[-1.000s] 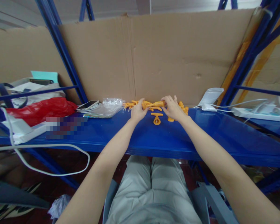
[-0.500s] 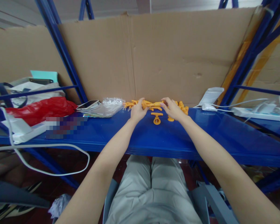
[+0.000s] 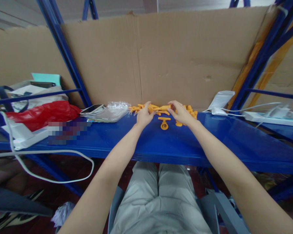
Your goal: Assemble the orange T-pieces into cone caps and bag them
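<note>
Along the back of the blue surface [image 3: 161, 143], we see the left grip [image 3: 144, 117] pinching an orange piece [image 3: 150, 110] between thumb and fingers; orange parts [image 3: 164, 108] lie rightward, reaching the right grip [image 3: 181, 114], whose hold we cannot tell.

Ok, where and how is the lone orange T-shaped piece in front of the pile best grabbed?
Probably by the rounded end of the T-shaped piece, from the near side: that end faces the camera, while its crossbar faces the orange pile.
</note>
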A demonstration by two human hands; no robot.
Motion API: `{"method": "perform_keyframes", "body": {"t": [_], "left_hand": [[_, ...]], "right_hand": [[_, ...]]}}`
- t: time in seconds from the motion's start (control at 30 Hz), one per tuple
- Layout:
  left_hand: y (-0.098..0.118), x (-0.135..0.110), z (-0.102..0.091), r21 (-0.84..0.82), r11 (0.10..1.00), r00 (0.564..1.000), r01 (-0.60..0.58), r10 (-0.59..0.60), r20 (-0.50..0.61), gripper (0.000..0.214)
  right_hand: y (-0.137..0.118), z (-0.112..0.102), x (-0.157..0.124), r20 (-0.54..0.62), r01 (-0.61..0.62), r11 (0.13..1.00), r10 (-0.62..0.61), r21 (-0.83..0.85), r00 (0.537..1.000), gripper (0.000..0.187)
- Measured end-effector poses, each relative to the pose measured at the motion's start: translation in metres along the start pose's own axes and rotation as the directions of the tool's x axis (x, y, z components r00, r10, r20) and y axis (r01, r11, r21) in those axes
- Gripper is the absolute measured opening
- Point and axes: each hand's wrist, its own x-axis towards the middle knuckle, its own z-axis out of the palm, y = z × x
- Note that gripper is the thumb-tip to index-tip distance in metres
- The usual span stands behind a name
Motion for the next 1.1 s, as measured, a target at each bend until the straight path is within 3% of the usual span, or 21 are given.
{"method": "perform_keyframes", "body": {"t": [0.4,1.1], "left_hand": [[-0.001,0.0,0.001,0.005,1.0,1.0,-0.006,0.006,-0.015,0.06],[0.005,-0.002,0.001,0.041,0.999,0.999,-0.027,0.025,0.039,0.059]], "right_hand": [[0.001,-0.002,-0.002,0.009,0.02,0.992,-0.019,-0.124,1.0,0.041],[-0.014,-0.008,-0.002,-0.036,-0.011,0.951,0.0,-0.308,0.999,0.039]]}}
